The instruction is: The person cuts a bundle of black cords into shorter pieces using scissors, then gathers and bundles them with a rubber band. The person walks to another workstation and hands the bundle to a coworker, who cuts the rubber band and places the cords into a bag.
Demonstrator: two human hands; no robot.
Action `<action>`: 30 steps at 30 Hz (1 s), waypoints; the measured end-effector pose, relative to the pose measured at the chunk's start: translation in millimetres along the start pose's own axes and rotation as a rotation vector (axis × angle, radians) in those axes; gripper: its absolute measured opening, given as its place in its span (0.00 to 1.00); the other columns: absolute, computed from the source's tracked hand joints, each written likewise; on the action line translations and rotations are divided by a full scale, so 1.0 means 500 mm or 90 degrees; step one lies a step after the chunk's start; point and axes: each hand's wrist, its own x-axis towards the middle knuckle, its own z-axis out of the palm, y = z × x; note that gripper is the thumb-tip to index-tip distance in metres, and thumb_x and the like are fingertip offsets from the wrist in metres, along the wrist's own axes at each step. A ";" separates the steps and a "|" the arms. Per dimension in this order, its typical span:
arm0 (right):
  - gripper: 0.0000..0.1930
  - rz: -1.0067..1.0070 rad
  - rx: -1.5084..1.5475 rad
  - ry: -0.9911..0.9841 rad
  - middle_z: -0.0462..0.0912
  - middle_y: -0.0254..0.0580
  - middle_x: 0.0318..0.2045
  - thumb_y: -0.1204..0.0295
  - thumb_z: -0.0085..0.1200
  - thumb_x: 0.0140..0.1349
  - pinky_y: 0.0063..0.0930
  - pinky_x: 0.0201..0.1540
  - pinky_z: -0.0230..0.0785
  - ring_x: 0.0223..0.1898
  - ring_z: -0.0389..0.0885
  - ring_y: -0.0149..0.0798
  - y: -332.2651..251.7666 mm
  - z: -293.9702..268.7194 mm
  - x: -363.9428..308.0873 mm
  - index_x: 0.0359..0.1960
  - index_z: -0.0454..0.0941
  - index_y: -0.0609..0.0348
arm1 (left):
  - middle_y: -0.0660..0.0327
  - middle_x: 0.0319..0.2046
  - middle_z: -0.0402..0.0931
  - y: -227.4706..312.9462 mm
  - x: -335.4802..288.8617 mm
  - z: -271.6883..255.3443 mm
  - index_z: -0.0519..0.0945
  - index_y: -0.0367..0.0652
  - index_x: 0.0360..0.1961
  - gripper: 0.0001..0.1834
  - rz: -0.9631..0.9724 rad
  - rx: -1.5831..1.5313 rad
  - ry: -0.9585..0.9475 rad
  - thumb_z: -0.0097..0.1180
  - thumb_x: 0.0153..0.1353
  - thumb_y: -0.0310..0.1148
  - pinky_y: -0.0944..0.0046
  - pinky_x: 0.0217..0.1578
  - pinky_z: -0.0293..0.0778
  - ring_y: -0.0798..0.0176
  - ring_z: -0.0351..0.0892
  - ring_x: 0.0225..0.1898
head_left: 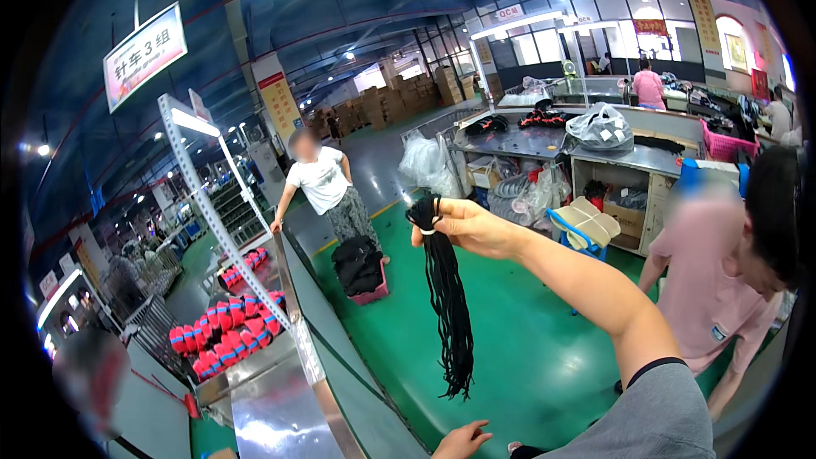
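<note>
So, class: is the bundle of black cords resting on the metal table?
No, the bundle of black cords hangs in the air from the raised right hand.

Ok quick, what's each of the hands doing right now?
Right hand: closed around the top of a hanging black cord bundle.
Left hand: open, empty, low at the frame edge.

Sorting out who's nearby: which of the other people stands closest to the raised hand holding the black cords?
The person in the pink shirt, right beside the outstretched right hand; the white-shirted one stands farther off.
</note>
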 end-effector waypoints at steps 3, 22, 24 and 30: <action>0.15 -0.036 0.017 0.028 0.76 0.38 0.42 0.64 0.49 0.64 0.30 0.54 0.61 0.47 0.72 0.33 0.077 -0.093 0.022 0.48 0.69 0.59 | 0.49 0.36 0.78 -0.114 0.072 -0.013 0.73 0.44 0.51 0.22 -0.017 0.053 -0.016 0.55 0.57 0.42 0.55 0.37 0.73 0.47 0.78 0.37; 0.12 -0.212 -0.015 0.710 0.75 0.48 0.44 0.70 0.47 0.64 0.38 0.51 0.70 0.45 0.76 0.42 0.166 -0.664 -0.156 0.46 0.67 0.63 | 0.51 0.34 0.79 -0.418 0.311 -0.356 0.73 0.43 0.51 0.24 -0.126 -0.074 -0.161 0.57 0.57 0.43 0.59 0.38 0.73 0.55 0.78 0.35; 0.16 -0.164 -0.062 0.735 0.74 0.46 0.44 0.68 0.47 0.65 0.37 0.52 0.69 0.46 0.75 0.40 0.186 -0.657 -0.150 0.51 0.66 0.64 | 0.50 0.34 0.79 -0.473 0.346 -0.365 0.73 0.42 0.51 0.24 -0.103 -0.001 -0.149 0.56 0.56 0.45 0.57 0.37 0.73 0.52 0.78 0.35; 0.13 -0.084 -0.233 0.730 0.76 0.33 0.37 0.70 0.49 0.63 0.25 0.44 0.70 0.37 0.76 0.31 0.314 -0.524 -0.077 0.47 0.69 0.58 | 0.48 0.38 0.78 -0.587 0.418 -0.378 0.75 0.45 0.48 0.25 -0.012 -0.049 -0.085 0.54 0.55 0.50 0.52 0.39 0.73 0.48 0.77 0.40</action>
